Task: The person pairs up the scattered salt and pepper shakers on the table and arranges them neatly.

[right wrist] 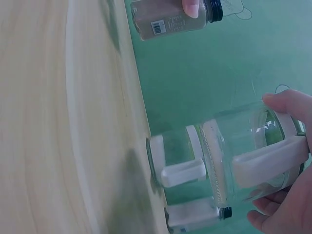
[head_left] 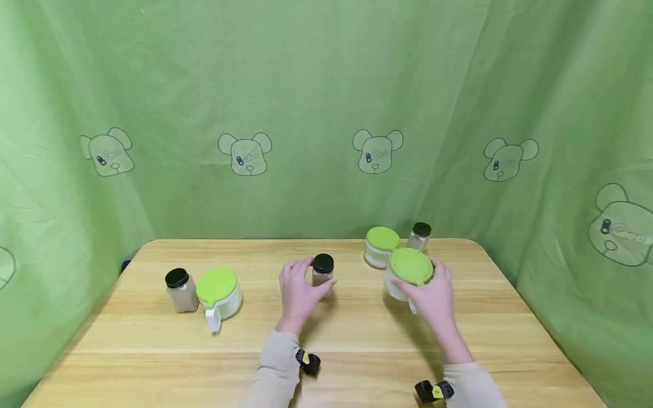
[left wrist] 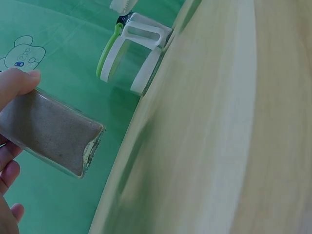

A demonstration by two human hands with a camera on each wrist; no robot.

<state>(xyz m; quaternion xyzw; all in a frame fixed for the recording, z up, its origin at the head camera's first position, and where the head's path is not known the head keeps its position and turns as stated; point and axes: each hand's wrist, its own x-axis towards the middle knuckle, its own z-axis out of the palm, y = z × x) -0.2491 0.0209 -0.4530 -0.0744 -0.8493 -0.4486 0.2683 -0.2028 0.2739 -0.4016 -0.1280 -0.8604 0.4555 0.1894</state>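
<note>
My left hand (head_left: 301,292) grips a square glass spice jar (head_left: 323,265) with a black lid. In the left wrist view the brownish powder fills this spice jar (left wrist: 51,131), and its base is clear of the tabletop. Over on the right, my right hand (head_left: 432,294) holds a round glass seasoning jar (head_left: 410,266) with a green lid, thumb on one side and fingers on the other. The right wrist view shows this jar's white handle (right wrist: 273,163) and its base lifted above the table; some white stuff lies at its bottom.
Behind the right hand stand another green-lidded jar (head_left: 378,255) and a black-lidded spice jar (head_left: 420,237). At the left of the wooden table (head_left: 357,334), a black-lidded jar (head_left: 183,296) stands beside a green-lidded jar (head_left: 219,289). A green curtain (head_left: 316,79) surrounds the table.
</note>
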